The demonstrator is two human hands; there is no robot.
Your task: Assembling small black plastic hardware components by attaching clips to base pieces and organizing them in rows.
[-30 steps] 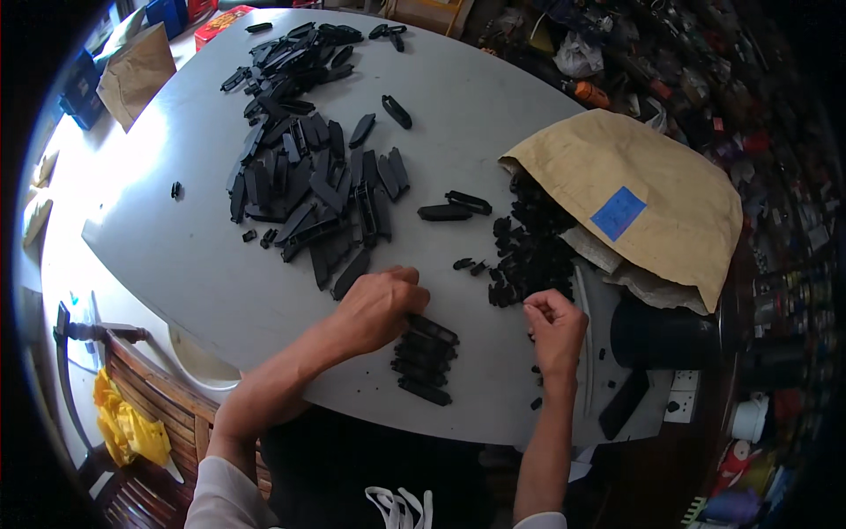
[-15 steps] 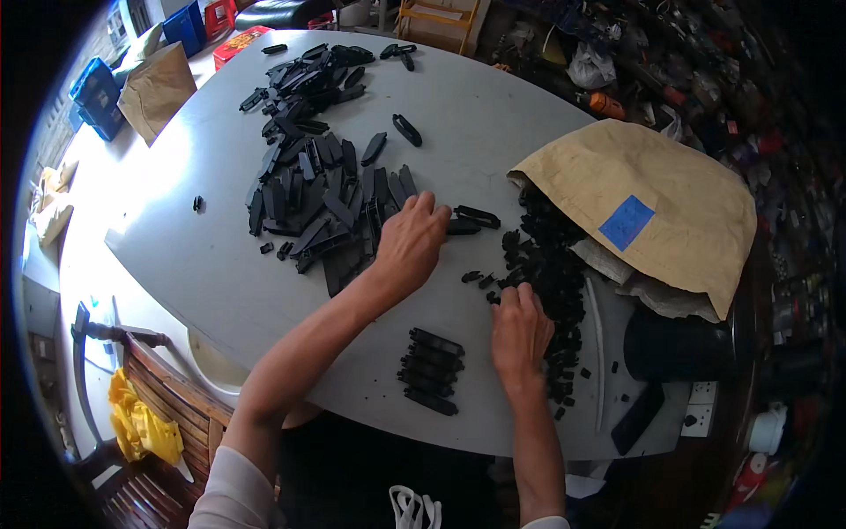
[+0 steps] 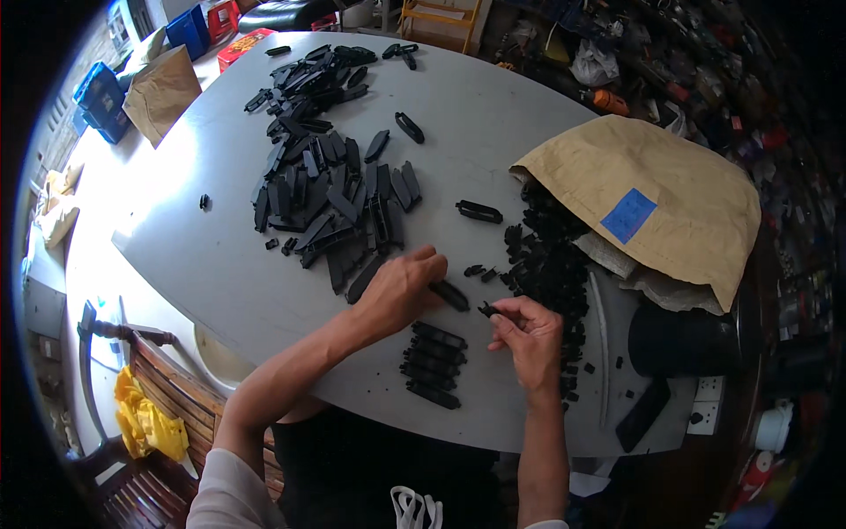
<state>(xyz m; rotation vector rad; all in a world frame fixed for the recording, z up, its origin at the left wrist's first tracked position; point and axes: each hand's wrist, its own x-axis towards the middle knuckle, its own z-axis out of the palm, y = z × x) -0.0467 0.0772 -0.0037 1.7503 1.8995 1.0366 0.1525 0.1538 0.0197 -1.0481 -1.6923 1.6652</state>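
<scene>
My left hand (image 3: 401, 286) is closed around a long black plastic piece (image 3: 450, 295), whose end sticks out past the fingers toward the right. Between thumb and fingertips, my right hand (image 3: 530, 339) pinches a small black plastic clip (image 3: 487, 309). The two held parts are close but apart. Just below them lies a neat row of several black plastic pieces (image 3: 434, 365) set side by side. A large heap of long black pieces (image 3: 339, 198) spreads beyond my left hand. Small black clips (image 3: 551, 264) are piled beyond my right hand.
A brown paper sack (image 3: 652, 198) with a blue patch lies on its side at the right, small clips at its mouth. Near it are a pale strip (image 3: 602, 353) and a dark flat piece (image 3: 643, 414). A wooden chair (image 3: 172, 397) with yellow plastic stands left of the grey table (image 3: 264, 322).
My left hand has drawn a long black piece nearer from beside the heap. My right hand has lifted from the clip pile, turned, and now shows a small clip in its fingertips.
</scene>
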